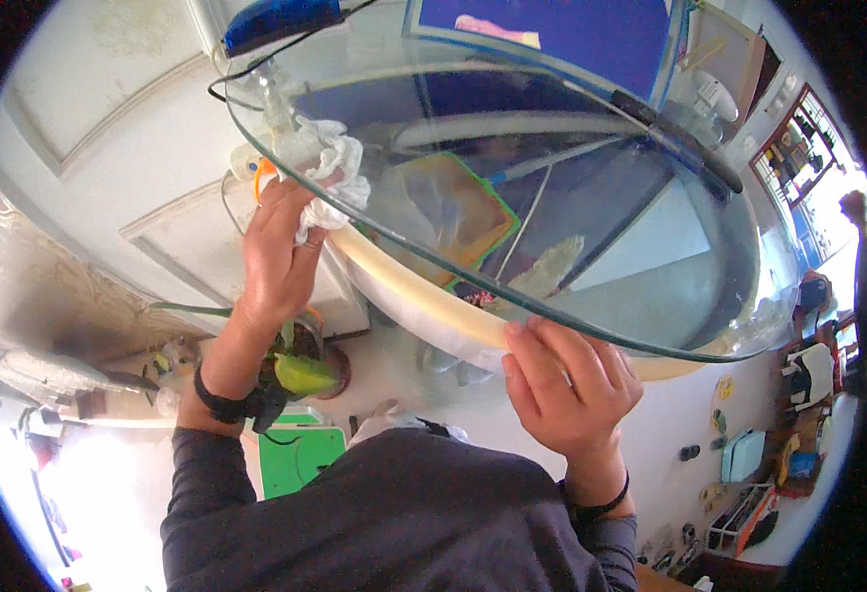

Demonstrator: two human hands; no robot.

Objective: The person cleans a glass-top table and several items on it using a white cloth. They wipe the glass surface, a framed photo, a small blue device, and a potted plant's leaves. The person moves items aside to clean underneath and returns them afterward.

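Observation:
A glass pane point(626, 296) with a dark curved edge lies before me over a rounded frame with a cream-coloured rim point(419, 285). At its left end my left hand point(282, 237) is closed around a crumpled white cloth point(334, 174), right by the glass edge. My right hand point(570, 381) touches the cream rim and the near glass edge with its fingertips, its fingers slightly bent; it holds no loose thing. Through the glass a green-edged panel point(456, 214) and a thin pale rod or cord are visible. An orange item point(264, 177) shows beside the left hand.
A blue object point(282, 22) with a black cable is at the upper left. A dark-handled tool point(677, 144) rests on the far glass. A potted plant point(304, 374) stands below my left forearm, near a green board point(297, 459). White panelled doors point(204, 222) adjoin on the left.

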